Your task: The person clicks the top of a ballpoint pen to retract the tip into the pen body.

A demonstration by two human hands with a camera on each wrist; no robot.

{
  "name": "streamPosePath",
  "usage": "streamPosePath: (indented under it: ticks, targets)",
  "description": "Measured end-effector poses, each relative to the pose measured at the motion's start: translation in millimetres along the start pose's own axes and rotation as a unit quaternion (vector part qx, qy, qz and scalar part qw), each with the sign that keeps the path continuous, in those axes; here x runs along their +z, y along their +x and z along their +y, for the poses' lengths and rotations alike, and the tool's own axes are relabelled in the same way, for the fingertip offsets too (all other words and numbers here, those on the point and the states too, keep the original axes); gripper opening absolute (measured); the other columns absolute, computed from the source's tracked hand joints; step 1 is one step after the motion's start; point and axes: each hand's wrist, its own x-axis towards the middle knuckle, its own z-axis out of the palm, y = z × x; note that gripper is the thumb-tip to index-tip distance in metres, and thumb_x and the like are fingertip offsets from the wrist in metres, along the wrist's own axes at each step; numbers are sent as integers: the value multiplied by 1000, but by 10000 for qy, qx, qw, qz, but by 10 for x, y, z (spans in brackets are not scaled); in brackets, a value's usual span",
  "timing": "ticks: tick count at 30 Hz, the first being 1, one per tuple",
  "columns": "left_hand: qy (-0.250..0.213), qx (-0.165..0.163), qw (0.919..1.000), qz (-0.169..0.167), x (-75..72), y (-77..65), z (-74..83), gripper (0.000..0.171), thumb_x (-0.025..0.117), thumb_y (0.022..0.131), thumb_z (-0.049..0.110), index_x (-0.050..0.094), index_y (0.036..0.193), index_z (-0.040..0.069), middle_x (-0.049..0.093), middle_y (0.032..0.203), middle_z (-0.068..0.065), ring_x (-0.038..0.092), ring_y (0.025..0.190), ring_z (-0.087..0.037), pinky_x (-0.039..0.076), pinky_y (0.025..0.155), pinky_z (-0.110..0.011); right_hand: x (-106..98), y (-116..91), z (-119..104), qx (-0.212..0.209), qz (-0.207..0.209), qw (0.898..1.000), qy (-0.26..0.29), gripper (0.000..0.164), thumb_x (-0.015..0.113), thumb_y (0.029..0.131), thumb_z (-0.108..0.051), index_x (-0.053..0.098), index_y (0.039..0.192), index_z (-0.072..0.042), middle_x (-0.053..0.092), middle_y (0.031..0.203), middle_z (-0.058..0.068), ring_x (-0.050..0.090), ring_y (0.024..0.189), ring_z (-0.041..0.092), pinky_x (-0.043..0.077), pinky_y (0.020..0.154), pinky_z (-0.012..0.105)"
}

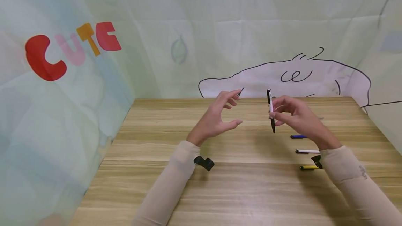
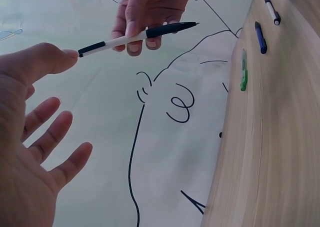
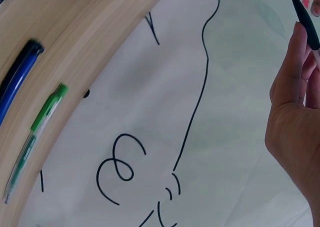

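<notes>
My right hand pinches a white and black pen between thumb and fingers, above the table. The pen stands nearly upright with its black grip and point downward; in the left wrist view its writing point is out. To the left, my left hand is raised, thumb and fingers spread apart, with nothing in it. A gap separates it from the pen in the head view, though the left thumb overlaps the pen's clip end in the left wrist view.
On the wooden table, a blue pen, a white pen and a yellow pen lie in a column, partly behind my right arm. A green pen lies farther back. Printed cloth hangs behind the table.
</notes>
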Motion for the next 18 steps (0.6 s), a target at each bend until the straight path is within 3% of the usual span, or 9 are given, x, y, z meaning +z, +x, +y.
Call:
streamPosePath:
  ticks: [6, 10, 18]
  targets:
    - [52, 50, 9999, -104, 57, 60, 32, 92, 84, 83, 14, 30, 158, 16, 50, 134, -6, 55, 115, -18, 52, 100, -35, 93, 5, -83, -45, 4, 9999, 152, 27, 72, 95, -10, 61, 118, -3, 65, 106, 11, 70, 94, 20, 62, 72, 40]
    - [-85, 85, 9999, -102, 94, 96, 51, 96, 85, 81, 12, 28, 158, 13, 49, 133, -10, 56, 113, -25, 53, 99, -38, 139, 18, -131, -109, -35, 9994, 321, 26, 72, 95, -11, 61, 117, -4, 65, 105, 11, 69, 94, 21, 62, 73, 41]
    - [-350, 109, 9993, -101, 178, 151, 70, 104, 87, 79, 11, 21, 160, 15, 48, 133, -11, 56, 112, -23, 51, 99, -35, 238, 49, -209, -214, -55, 9982, 550, 26, 72, 95, -12, 61, 117, -5, 65, 106, 13, 70, 95, 23, 62, 74, 41]
